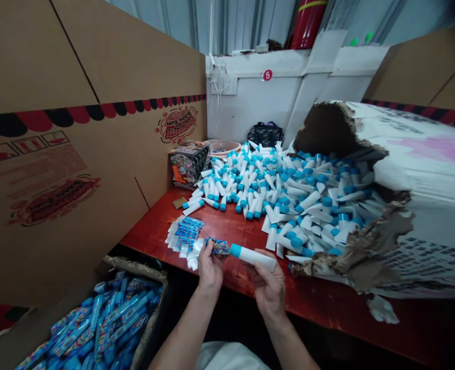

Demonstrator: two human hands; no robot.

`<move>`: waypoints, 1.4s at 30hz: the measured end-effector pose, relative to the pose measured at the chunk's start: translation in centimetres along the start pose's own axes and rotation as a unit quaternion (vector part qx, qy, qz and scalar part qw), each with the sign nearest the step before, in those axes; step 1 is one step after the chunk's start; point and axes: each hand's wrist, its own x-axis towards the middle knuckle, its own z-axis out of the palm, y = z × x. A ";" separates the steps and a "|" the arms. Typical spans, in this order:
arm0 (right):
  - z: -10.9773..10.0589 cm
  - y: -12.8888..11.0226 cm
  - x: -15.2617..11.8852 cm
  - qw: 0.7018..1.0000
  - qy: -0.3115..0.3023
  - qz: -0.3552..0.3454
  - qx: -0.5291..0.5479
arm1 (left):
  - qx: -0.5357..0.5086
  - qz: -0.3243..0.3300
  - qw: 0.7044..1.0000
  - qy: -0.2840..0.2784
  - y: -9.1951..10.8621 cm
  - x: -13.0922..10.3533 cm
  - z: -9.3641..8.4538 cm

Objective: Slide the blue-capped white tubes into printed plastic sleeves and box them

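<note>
My left hand (211, 264) is closed on a printed plastic sleeve (221, 247) with a blue and multicolour pattern. A white tube (256, 257) with a blue cap is held by its flat end in my right hand (269, 285). The cap points left, close to the sleeve's right end; whether they touch I cannot tell. Just left of my left hand, a fanned stack of printed sleeves (188, 229) lies on the red table (153, 218). Behind my hands is a large pile of white tubes with blue caps (264, 180).
A torn white carton (435, 205) lies on its side at the right, tubes spilling out. A box of blue wrapped tubes (111, 313) stands at the lower left. Tall cardboard (96, 154) walls the left side. At the back are a small dark box (188, 163) and a pink basin (227, 147).
</note>
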 end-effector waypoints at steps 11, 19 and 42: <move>-1.7 1.3 -0.2 0.982 -0.018 -0.082 -0.171 | 0.019 0.012 1.000 0.007 -0.4 -0.1 -0.5; -2.0 1.1 -0.7 0.947 -0.042 -0.138 -0.287 | 0.014 0.009 1.000 0.003 -0.5 -0.1 -0.6; -3.2 5.5 -1.2 0.969 -0.118 0.012 -0.218 | 0.126 -0.007 0.987 -0.095 -0.9 -3.2 -0.1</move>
